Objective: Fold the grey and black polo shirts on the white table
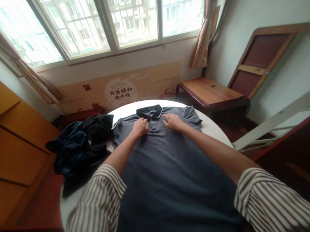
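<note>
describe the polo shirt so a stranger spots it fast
Below the window stands a round white table. On it lies a dark grey polo shirt under the left hand and right hand. Unlike the crumpled clothes beside it, it is spread flat.

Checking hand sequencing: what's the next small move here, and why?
Probably slide the left hand outward across the dark polo shirt to flatten its sleeve, which looks rumpled beside the dark clothes pile; the right hand rests flat near the placket.

A dark grey polo shirt (169, 185) lies spread flat, face up, its buttoned placket (153, 126) between the left hand (139, 127) and right hand (174, 122), collar (148, 112) just beyond them.
</note>
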`<state>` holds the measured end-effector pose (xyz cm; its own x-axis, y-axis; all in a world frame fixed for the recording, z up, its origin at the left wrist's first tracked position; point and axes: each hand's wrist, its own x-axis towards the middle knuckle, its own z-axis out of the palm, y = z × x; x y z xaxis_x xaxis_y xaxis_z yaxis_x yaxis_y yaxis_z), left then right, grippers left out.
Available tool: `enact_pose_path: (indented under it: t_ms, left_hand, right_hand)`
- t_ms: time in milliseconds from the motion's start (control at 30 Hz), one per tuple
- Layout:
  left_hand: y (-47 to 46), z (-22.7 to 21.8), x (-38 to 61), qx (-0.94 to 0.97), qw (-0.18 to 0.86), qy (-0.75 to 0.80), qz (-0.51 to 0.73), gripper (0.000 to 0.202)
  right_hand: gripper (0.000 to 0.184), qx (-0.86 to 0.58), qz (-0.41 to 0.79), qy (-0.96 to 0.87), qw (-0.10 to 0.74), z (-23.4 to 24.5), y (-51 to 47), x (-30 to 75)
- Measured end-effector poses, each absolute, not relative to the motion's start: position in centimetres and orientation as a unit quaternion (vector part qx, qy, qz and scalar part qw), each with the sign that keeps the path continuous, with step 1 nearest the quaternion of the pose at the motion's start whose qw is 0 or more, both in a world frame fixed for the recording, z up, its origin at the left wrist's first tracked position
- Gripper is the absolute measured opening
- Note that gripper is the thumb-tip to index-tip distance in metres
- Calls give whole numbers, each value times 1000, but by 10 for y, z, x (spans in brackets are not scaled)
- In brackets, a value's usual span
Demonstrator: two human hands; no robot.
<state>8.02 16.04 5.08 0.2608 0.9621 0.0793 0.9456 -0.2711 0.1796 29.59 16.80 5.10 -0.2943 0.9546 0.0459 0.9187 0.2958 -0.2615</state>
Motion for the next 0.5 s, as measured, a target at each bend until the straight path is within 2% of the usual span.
enact_pose_path:
  t_ms: [100,200,500]
  left_hand:
    - [189,33,74,774,58,625,75,54]
    - [200,17,67,766,65,636,68,61]
    - [201,9,67,767,44,635,73,65]
  right_hand:
    - [60,-651,88,-750,78,31,192,313]
    - [64,-706,90,-694,109,18,210,335]
    - [37,-744,97,-613,248,43,246,426]
